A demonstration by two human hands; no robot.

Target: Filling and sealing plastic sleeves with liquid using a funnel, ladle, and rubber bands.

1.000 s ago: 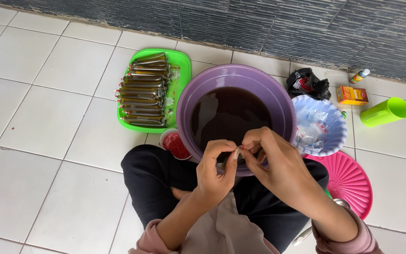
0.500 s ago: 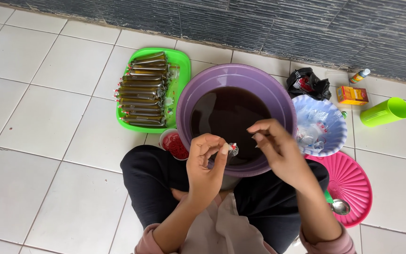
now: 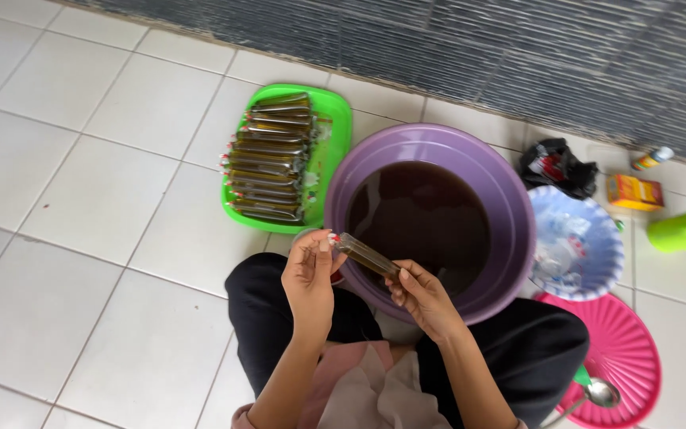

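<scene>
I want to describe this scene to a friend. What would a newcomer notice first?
The large purple basin of dark liquid in the middle draws the eye first. Just in front of it, the left hand and right hand hold a thin filled tube by its ends. At left, a green tray carries many such tubes.

To my left the floor (image 3: 81, 238) lies open, wide enough for my left hand (image 3: 309, 278) to swing out. Ahead, the basin (image 3: 510, 206) blocks the middle, its rim just beside my right hand (image 3: 422, 298). The tray (image 3: 335, 119) of packs (image 3: 271, 159) fills the left front. To my right, the bowl (image 3: 605, 230) and pink lid (image 3: 637, 349) crowd the floor.
</scene>
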